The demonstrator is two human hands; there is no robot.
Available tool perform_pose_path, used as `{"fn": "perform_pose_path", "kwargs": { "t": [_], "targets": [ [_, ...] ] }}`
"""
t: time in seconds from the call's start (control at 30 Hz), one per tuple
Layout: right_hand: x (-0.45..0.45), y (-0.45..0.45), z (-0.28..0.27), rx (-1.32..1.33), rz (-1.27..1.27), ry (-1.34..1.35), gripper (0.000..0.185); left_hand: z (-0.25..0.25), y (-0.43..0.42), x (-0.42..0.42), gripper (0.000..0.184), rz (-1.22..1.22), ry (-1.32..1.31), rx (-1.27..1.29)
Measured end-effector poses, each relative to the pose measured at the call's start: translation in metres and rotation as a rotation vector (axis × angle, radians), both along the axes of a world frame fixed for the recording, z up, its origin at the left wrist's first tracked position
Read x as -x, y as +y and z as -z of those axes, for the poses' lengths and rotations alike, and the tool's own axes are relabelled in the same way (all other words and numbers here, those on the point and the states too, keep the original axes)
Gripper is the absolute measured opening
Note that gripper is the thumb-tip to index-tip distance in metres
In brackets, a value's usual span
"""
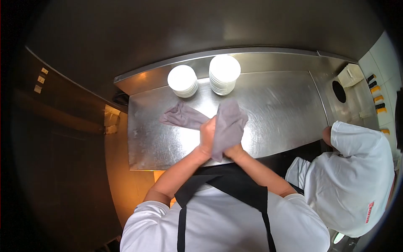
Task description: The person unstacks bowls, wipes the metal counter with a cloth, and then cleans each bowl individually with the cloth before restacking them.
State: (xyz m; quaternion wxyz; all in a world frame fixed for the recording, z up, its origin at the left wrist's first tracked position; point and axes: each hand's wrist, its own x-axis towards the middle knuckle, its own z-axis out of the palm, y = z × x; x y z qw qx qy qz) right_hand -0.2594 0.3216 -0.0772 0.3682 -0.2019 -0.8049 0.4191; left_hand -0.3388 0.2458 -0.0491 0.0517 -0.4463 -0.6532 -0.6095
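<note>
A greyish-purple cloth [231, 124] is gathered between my two hands above the front part of a steel counter. My left hand [207, 135] is closed around it, and a length of the cloth stretches out to the left over the counter. My right hand [233, 150] is close beside the left, under the draped part of the cloth. Only its wrist side shows; the fingers are covered. Whether this is one cloth or two I cannot tell. Beyond the cloth stand two stacks of white dishes, a shorter left stack [183, 80] and a taller right stack [224, 73].
The steel counter [277, 109] has a raised back ledge. At its right end are a round dark opening [339, 91] and a white container [350, 75]. A co-worker [352, 176] in a white shirt stands close on my right. Yellow and black handles [378, 99] line the right wall.
</note>
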Motion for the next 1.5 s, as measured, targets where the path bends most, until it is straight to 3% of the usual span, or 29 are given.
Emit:
{"fn": "perform_pose_path", "kwargs": {
  "t": [0.07, 0.13, 0.17, 0.27, 0.3, 0.4, 0.43, 0.47, 0.53, 0.57, 0.67, 0.7, 0.73, 0.8, 0.87, 0.9, 0.97, 1.0, 1.03, 1.1, 1.2, 1.27, 1.3, 1.33, 1.37, 1.4, 1.47, 1.5],
  "targets": [
    [0.001, 0.019, 0.029, 0.087, -0.139, 0.065, 0.042, -0.001, -0.007, -0.006, 0.025, 0.062, -0.02, 0.109],
    [0.004, 0.04, 0.019, 0.937, -0.381, 0.235, 0.027, -0.003, -0.012, -0.01, 0.027, 0.066, -0.035, 0.178],
    [0.002, 0.032, 0.015, 1.064, -0.308, 0.305, 0.026, -0.006, -0.01, -0.007, 0.028, 0.043, -0.029, 0.183],
    [0.023, 0.009, -0.037, -0.982, 0.197, -0.881, 0.024, -0.001, 0.012, 0.015, 0.031, -0.074, 0.009, 0.281],
    [0.024, -0.007, -0.047, -0.156, 0.334, -0.399, 0.027, 0.003, 0.011, 0.018, 0.03, -0.032, 0.013, 0.276],
    [0.013, 0.027, -0.053, -0.179, -0.066, -0.505, 0.034, 0.005, 0.0, 0.02, 0.03, 0.168, -0.192, 0.385],
    [0.004, 0.037, -0.053, -0.277, -0.14, -0.375, 0.04, -0.001, -0.004, 0.02, 0.029, 0.244, -0.297, 0.438],
    [-0.016, 0.045, -0.058, 0.043, -0.312, -0.358, 0.04, -0.004, -0.005, 0.022, 0.028, 0.315, -0.569, 0.272],
    [-0.021, 0.055, -0.013, 0.349, -0.311, -0.203, 0.034, -0.012, 0.002, 0.032, 0.024, 0.45, -1.092, -0.097],
    [-0.016, 0.055, -0.001, 0.526, -0.251, -0.077, 0.03, 0.009, 0.002, 0.045, 0.02, 0.557, -1.306, -0.204],
    [0.004, 0.046, 0.002, 0.942, -0.113, 0.266, 0.023, 0.016, 0.019, 0.037, 0.031, 0.128, -0.668, -0.109],
    [0.011, 0.039, -0.01, 1.015, -0.102, 0.352, 0.023, 0.014, 0.016, 0.031, 0.042, 0.303, -0.525, -0.131],
    [0.012, 0.03, -0.02, 1.095, -0.087, 0.434, 0.023, 0.002, 0.014, 0.028, 0.045, 0.222, -0.087, 0.093],
    [-0.002, 0.014, -0.031, 0.607, -0.084, -0.065, 0.028, 0.002, 0.016, 0.02, 0.042, 0.263, -0.64, 0.021],
    [-0.002, 0.005, 0.006, -0.429, -0.146, 0.108, 0.036, -0.011, 0.016, 0.034, 0.04, 0.363, -1.197, -0.058],
    [-0.001, 0.011, 0.001, -0.306, -0.25, 0.044, 0.038, -0.024, 0.014, 0.034, 0.041, 0.332, -1.183, 0.005],
    [0.007, 0.028, -0.015, -0.062, -0.454, -0.081, 0.044, -0.021, 0.012, 0.04, 0.043, 0.458, -1.405, -0.064],
    [0.006, 0.024, -0.01, -0.141, -0.372, -0.112, 0.045, -0.017, 0.009, 0.043, 0.044, 0.519, -1.518, -0.102],
    [0.002, 0.016, 0.0, -0.218, -0.291, -0.144, 0.046, -0.003, 0.008, 0.046, 0.045, 0.482, -1.2, 0.042],
    [0.01, 0.007, 0.015, -0.236, -0.204, -0.169, 0.043, 0.011, 0.001, 0.042, 0.045, 0.481, -1.25, 0.006],
    [0.023, 0.007, 0.014, -0.505, -0.259, -0.035, 0.037, 0.018, -0.007, 0.057, 0.048, 0.564, -1.415, -0.07],
    [0.016, 0.012, -0.02, -0.557, -0.302, -0.217, 0.034, -0.002, -0.014, 0.066, 0.049, 0.695, -1.543, -0.038],
    [0.018, 0.017, -0.033, -0.541, -0.383, -0.263, 0.034, 0.002, -0.012, 0.06, 0.053, 0.648, -1.56, -0.034],
    [0.017, 0.016, -0.038, -0.511, -0.462, -0.313, 0.033, 0.014, -0.007, 0.049, 0.055, 0.407, -1.337, 0.025],
    [0.017, 0.007, 0.004, -0.513, -0.357, -0.407, 0.032, 0.023, -0.009, 0.042, 0.055, 0.328, -1.332, -0.013],
    [0.018, 0.007, -0.002, -0.519, -0.376, -0.298, 0.033, 0.003, -0.007, 0.037, 0.055, 0.254, -1.319, -0.053],
    [0.012, 0.008, -0.014, -0.529, -0.426, -0.101, 0.035, 0.021, -0.017, 0.053, 0.052, 0.505, -1.557, -0.015],
    [0.01, 0.008, -0.023, -0.521, -0.497, -0.132, 0.035, 0.032, -0.025, 0.056, 0.05, 0.626, -1.678, -0.002]
  ]
}}
